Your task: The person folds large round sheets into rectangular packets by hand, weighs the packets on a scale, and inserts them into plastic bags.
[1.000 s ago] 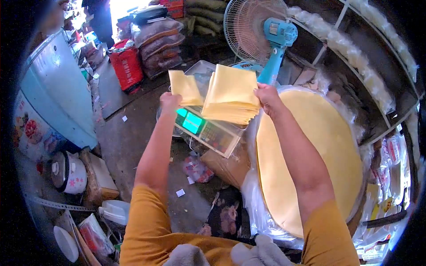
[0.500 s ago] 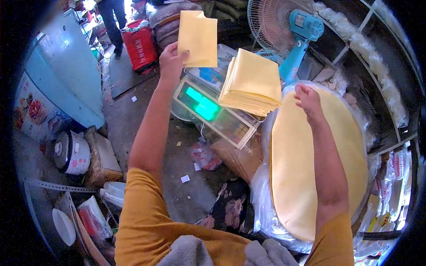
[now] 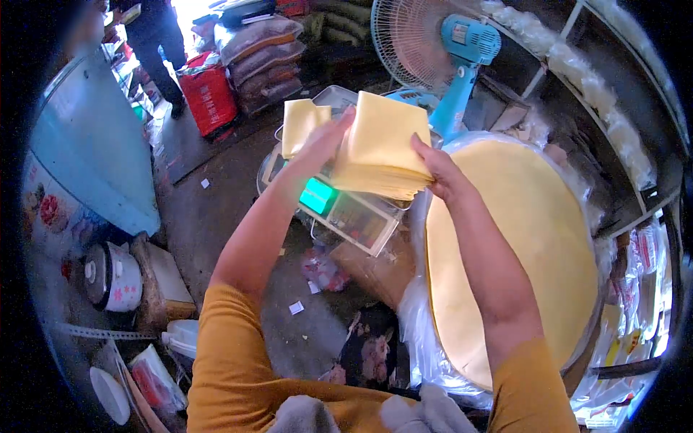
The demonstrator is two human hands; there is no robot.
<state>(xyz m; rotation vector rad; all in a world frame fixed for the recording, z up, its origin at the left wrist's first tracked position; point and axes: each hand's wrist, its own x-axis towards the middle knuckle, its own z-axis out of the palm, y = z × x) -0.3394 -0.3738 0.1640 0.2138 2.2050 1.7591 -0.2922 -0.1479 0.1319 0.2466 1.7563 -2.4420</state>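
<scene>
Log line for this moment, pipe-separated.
right hand: gripping yellow stack at right edge | left hand: blurred, at stack's left edge, grip unclear | smaller yellow piece: left of stack | scale: display lit green

To my left I see a tall pale-blue cabinet (image 3: 101, 151), flowers printed on its lower part. Below it sits a white pot (image 3: 125, 280) with pink blossoms and a dark-rimmed lid, just beside a worn box (image 3: 164, 278). Nearer me are a white tub (image 3: 180, 338) and a white oval dish (image 3: 109, 395), tilted on its edge. Ahead, a person in dark trousers (image 3: 162, 54) stands near a red bag (image 3: 208, 97), with stacked sacks (image 3: 261, 65) beside it. A blue fan (image 3: 471, 40) leans over at the upper right. Along my right, clear plastic bags (image 3: 595, 86) line a shelf. White paper scraps (image 3: 296, 307) dot the grey floor (image 3: 278, 343).
</scene>
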